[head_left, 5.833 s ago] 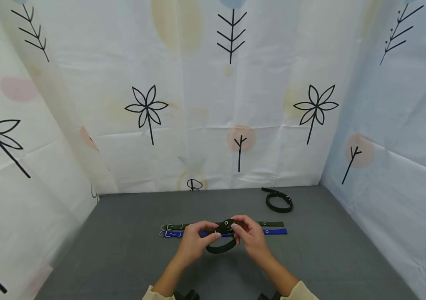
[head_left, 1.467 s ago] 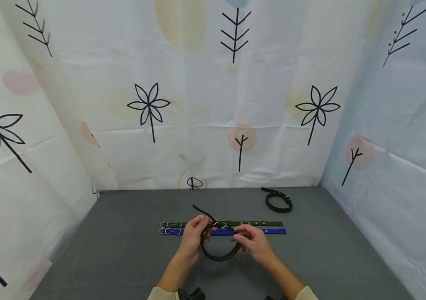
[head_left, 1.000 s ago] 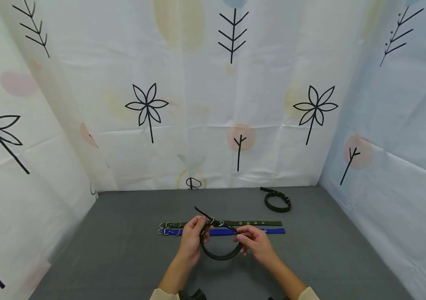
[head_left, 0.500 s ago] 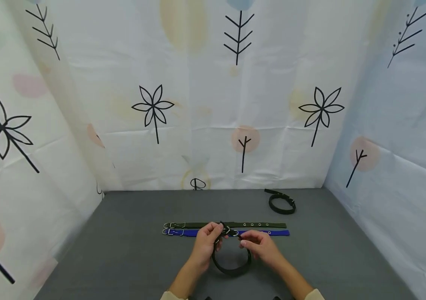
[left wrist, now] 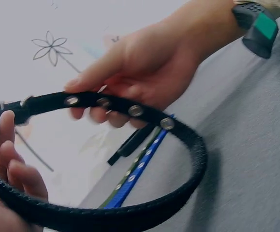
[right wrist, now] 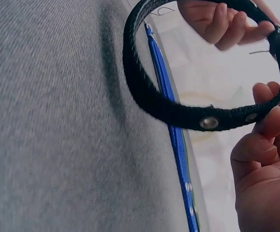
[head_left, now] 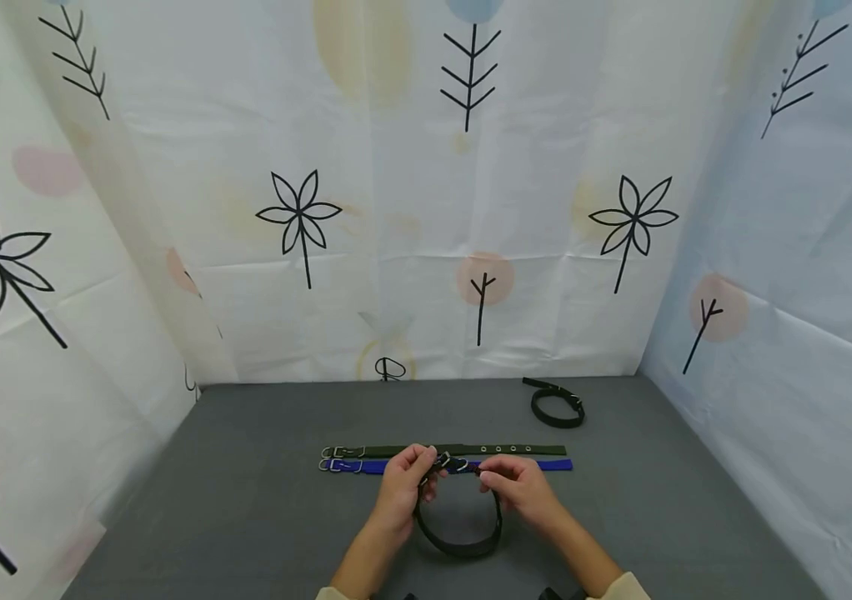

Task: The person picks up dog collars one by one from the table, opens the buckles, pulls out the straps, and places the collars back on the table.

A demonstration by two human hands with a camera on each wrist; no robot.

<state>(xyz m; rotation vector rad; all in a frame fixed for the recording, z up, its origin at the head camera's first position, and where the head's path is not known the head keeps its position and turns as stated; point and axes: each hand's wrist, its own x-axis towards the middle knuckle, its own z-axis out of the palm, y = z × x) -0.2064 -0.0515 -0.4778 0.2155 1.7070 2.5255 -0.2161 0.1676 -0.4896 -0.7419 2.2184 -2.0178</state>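
Note:
A black collar (head_left: 463,550) with metal eyelets is held up as a round loop between both hands, over the grey table. My left hand (head_left: 398,492) grips it at the left, beside the metal buckle (head_left: 441,460). On the other side, my right hand (head_left: 527,487) pinches the band between thumb and fingers. The left wrist view shows the collar's eyelets (left wrist: 136,110) running along the stretch under the right hand (left wrist: 154,63). From the right wrist, the band's lower curve (right wrist: 149,104) hangs free of the fingers. The strap's loose end is hidden at the left hand.
Behind the hands, a green collar (head_left: 546,450) and a blue collar (head_left: 557,465) lie straight, side by side. Another black collar (head_left: 557,408) lies coiled at the back right of the grey table (head_left: 261,500). Patterned white cloth (head_left: 396,167) encloses the back and sides.
Earlier both hands were close together at the buckle; now they are farther apart and the loop hangs wider. The strap end that stuck up past the left hand no longer shows.

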